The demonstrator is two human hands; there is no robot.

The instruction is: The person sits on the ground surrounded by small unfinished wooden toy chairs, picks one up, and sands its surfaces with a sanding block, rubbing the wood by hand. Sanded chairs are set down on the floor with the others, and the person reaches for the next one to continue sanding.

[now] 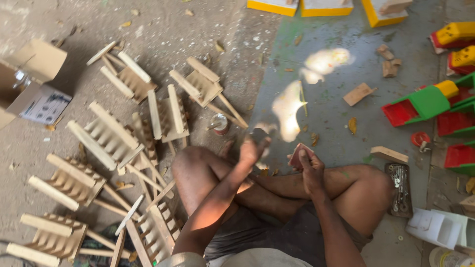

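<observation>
I sit cross-legged on the floor. My left hand (pixel 253 148) is raised over my knees and blurred; something dark sits at its fingertips, but I cannot tell what it is. My right hand (pixel 310 165) grips a small reddish flat block (pixel 298 154) just above my crossed shins. The two hands are close together, about a hand's width apart.
Several unpainted slatted wooden frames (pixel 106 136) lie piled to my left, beside an open cardboard box (pixel 30 81). A small tin (pixel 219 123) stands ahead. Red, green and yellow painted wooden pieces (pixel 425 104) line the right, with wood offcuts (pixel 358 94) and a tray of tools (pixel 400 183).
</observation>
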